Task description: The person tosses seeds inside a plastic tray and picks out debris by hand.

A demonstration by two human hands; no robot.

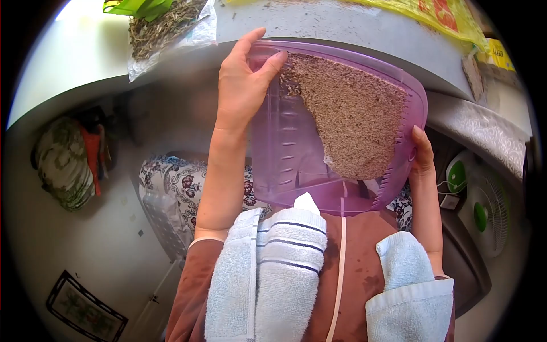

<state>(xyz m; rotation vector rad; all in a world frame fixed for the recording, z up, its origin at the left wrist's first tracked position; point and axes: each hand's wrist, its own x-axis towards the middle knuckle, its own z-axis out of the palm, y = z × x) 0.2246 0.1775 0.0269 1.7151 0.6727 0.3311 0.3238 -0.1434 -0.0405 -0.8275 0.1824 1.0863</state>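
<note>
While both hands held up the tray (266, 142), its far edge overlapped the surface (256, 23) in view. The L hand (242, 82) had its fingers closed on the far L corner, thumb over the rim; the R hand (422, 153) gripped the R side, thumb at the rim, its other fingers mostly hidden. Grain (356, 117) covered the tray's R part, starting by the L thumb tip and running nr the R rim; the L part was mostly bare.

Husks (162, 34) lay top L on a clear bag (205, 28) w/ a green item (137, 7); a yellow bag (450, 25) lay top R. Patterned cloth (162, 179) showed below, partly blocked by the L arm & tray. The L towel (288, 273) tip overlapped the near edge in view; the R towel (407, 302) hung apart. Fan (487, 211) stood far R.
</note>
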